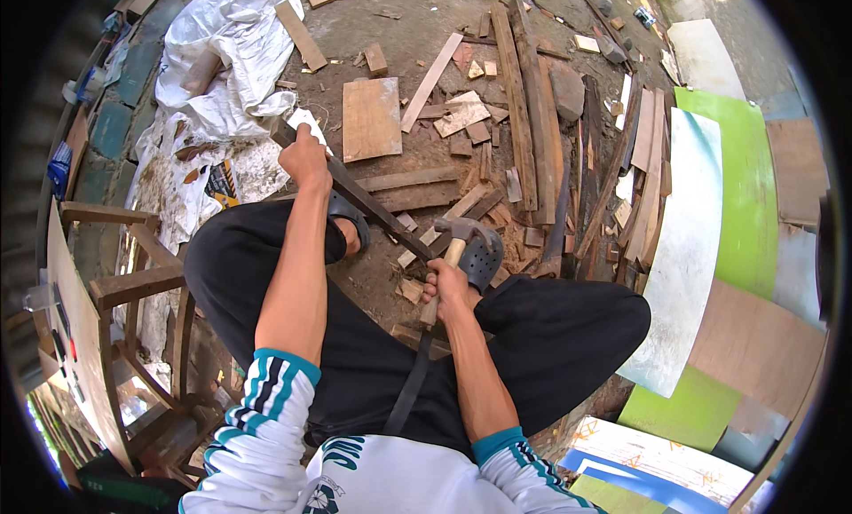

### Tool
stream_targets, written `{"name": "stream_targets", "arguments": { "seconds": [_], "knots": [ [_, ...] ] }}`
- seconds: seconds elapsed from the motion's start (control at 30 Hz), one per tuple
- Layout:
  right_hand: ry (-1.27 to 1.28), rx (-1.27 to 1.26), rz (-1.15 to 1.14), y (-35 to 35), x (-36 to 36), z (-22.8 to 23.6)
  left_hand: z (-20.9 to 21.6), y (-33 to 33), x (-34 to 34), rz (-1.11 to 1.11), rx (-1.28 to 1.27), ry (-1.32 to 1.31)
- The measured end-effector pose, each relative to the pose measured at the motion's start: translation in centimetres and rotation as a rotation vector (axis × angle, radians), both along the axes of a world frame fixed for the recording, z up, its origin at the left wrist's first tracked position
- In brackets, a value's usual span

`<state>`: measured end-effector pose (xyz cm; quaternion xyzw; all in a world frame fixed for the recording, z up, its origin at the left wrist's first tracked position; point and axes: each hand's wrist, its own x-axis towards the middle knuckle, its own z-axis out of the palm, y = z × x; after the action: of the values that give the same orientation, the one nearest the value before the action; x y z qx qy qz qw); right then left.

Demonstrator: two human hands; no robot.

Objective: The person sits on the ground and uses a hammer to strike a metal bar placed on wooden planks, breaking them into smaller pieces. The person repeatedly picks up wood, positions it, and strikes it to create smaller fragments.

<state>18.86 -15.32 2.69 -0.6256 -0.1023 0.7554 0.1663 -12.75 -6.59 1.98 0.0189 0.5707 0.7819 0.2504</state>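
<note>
My left hand (306, 163) is closed around the upper part of a long dark wooden strip (377, 210), which slants down to the right between my knees. My right hand (448, 288) grips a claw hammer (455, 248) by its pale wooden handle, metal head pointing away from me. The strip's lower end reaches the fingers of my right hand; whether they touch it I cannot tell. Beside my left hand is a small white piece (309, 129). A dark flat band (410, 390) runs from below the hammer handle toward my lap.
A square board (372, 118), long planks (515, 106) and several offcuts lie on the ground ahead. A white sack (222, 57) is at the far left, a wooden frame stool (133, 283) at the near left. White (683, 248) and green panels (741, 194) lie on the right.
</note>
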Motion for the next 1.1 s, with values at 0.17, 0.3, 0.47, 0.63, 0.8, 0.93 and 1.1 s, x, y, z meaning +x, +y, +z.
{"name": "stream_targets", "arguments": {
  "seconds": [0.17,0.3,0.47,0.63,0.8,0.93,1.1],
  "knots": [
    [-0.083,0.285,-0.281,4.7,4.3,4.2,5.5,2.9,6.2,-0.12,-0.084,-0.008],
    [-0.105,0.474,-0.416,4.5,3.1,4.9,6.0,3.1,6.4,-0.144,-0.095,-0.01],
    [-0.056,-0.011,0.215,-0.5,0.8,-0.1,4.8,3.1,5.9,-0.203,-0.042,-0.084],
    [-0.135,0.218,0.037,1.3,3.1,2.6,6.1,3.0,6.5,-0.266,-0.025,-0.035],
    [0.031,0.426,-0.523,2.6,2.5,1.5,6.1,2.6,5.9,-0.223,-0.033,-0.07],
    [0.045,0.062,-0.277,-0.2,1.0,-0.1,5.6,2.8,5.4,-0.209,-0.031,-0.082],
    [0.129,-0.014,-0.168,1.0,3.3,0.9,5.9,2.1,5.1,-0.233,-0.052,-0.057]
  ]
}}
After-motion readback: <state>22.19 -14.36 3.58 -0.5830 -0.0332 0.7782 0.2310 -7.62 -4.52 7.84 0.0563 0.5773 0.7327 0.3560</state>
